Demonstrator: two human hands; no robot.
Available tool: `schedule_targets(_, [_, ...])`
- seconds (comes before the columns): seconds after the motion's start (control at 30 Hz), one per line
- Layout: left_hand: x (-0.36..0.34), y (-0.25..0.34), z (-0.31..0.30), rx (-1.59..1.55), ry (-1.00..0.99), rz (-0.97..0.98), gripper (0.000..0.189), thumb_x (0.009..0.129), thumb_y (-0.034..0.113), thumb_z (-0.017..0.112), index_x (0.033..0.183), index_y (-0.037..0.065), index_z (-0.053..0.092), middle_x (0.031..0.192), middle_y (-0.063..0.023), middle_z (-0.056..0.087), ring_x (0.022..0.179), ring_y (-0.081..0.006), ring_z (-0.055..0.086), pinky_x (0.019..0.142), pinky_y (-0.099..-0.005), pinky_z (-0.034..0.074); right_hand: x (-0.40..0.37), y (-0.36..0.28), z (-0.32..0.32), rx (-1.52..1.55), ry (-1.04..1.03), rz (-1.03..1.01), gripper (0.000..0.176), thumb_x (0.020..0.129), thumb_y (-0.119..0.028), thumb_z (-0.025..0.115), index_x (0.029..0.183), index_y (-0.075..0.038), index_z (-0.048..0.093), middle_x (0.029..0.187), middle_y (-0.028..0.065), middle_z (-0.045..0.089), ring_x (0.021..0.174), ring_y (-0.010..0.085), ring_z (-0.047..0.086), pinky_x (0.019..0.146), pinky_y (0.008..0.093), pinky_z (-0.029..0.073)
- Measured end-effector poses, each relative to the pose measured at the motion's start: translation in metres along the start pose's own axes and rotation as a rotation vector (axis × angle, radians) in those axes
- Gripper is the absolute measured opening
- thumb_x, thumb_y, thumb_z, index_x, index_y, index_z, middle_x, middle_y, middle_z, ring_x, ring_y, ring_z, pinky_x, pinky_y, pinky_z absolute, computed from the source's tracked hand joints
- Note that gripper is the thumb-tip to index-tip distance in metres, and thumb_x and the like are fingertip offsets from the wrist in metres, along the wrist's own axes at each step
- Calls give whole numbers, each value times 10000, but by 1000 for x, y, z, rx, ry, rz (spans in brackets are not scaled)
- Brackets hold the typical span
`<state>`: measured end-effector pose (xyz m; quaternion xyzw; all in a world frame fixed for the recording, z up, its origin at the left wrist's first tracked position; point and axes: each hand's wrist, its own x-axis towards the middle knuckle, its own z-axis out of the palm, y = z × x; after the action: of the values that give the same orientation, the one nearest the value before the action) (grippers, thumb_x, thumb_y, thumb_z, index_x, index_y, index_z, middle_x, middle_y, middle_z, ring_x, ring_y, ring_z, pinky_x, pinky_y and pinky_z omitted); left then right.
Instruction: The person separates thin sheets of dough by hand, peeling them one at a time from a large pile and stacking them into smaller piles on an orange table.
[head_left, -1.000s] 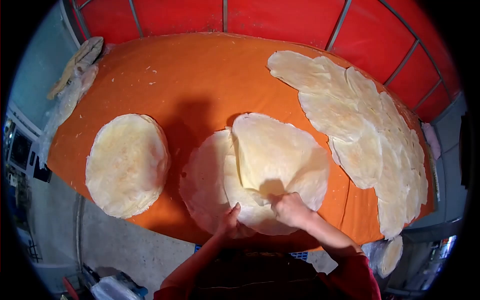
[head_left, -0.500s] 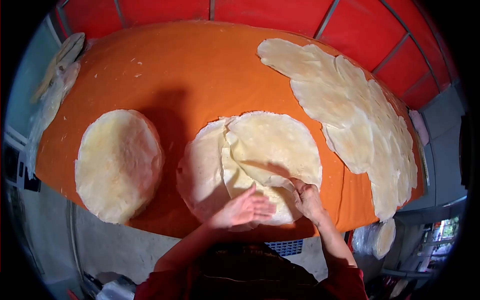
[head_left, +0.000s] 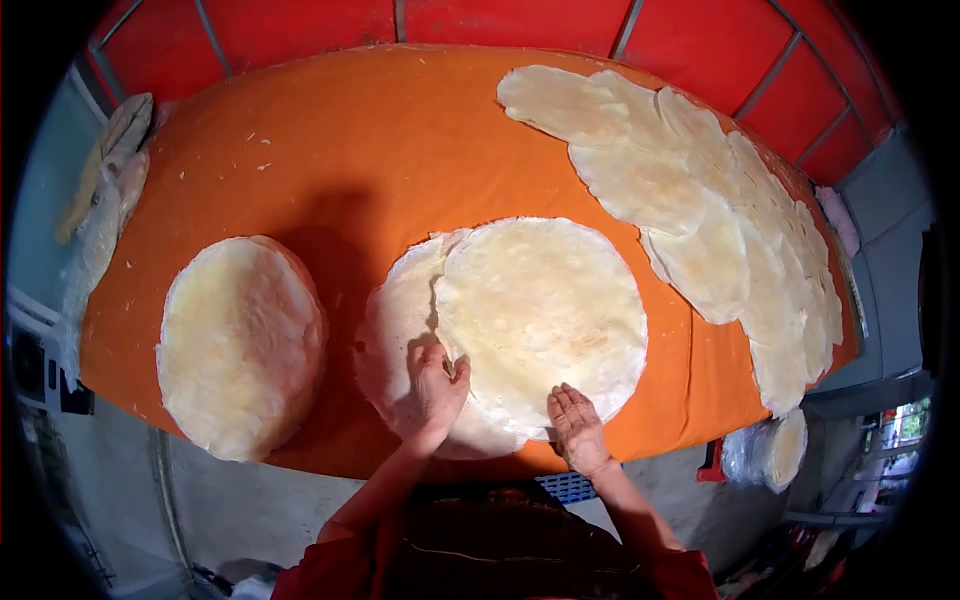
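A large, thin, pale round flatbread [head_left: 545, 300] lies flat in front of me, overlapping another flatbread [head_left: 390, 330] that shows on its left. At the top sheet's lower left edge is my left hand [head_left: 437, 388], its fingers curled around that edge. My right hand [head_left: 577, 428] rests on the lower right rim of the same flatbread, fingers stretched out and flat. To the left stands a round stack of flatbreads [head_left: 240, 345], apart from both hands.
An orange cloth [head_left: 400, 130] covers the table. Many overlapping flatbreads [head_left: 700, 220] spread over its right side. Clear plastic [head_left: 105, 215] hangs at the left edge. A plastic-wrapped stack [head_left: 765, 450] sits low at the right, and a blue crate [head_left: 567, 487] is below the front edge.
The folded, lifted flatbread now lies smooth. My left hand has moved left to its edge, and my right hand has released its gathered part and lowered flat onto the rim.
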<state>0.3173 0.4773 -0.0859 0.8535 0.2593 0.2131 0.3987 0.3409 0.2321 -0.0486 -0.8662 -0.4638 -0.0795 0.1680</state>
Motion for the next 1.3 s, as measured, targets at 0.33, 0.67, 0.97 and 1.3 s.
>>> schedule_targets(0.33, [30,29,6,-340,10,184,471,710,-43,556,1151,23,403,862,-124,583,740,-204,581,657,-296,467,-20,-11,-20,89,-139,148,581,689,-182,603,1210,12,435,1271,201,421,1194,371,377,994,483,269])
schedule_targets(0.67, [35,-2,-117,-436,44,-16,512,691,-80,511,1173,12,362,1080,-170,500,923,-246,545,767,-328,456,29,-28,0,-10,29,-104,492,706,-89,491,1195,-25,482,1276,145,451,1192,318,417,994,479,297])
schedule_targets(0.97, [-18,-41,-111,-70,16,-62,504,720,-20,562,1185,12,370,1098,-231,472,1023,-371,471,865,-403,389,4,-30,39,2,-60,-161,454,735,-89,507,1183,-17,482,1275,143,452,1199,320,412,994,463,305])
schedule_targets(1.3, [-55,-12,-46,862,-437,315,780,764,500,517,1357,68,251,1402,-245,175,1296,-421,151,1010,-599,108,31,52,-36,409,-149,-128,353,735,-262,606,1060,-125,587,1014,115,590,936,297,570,808,442,445])
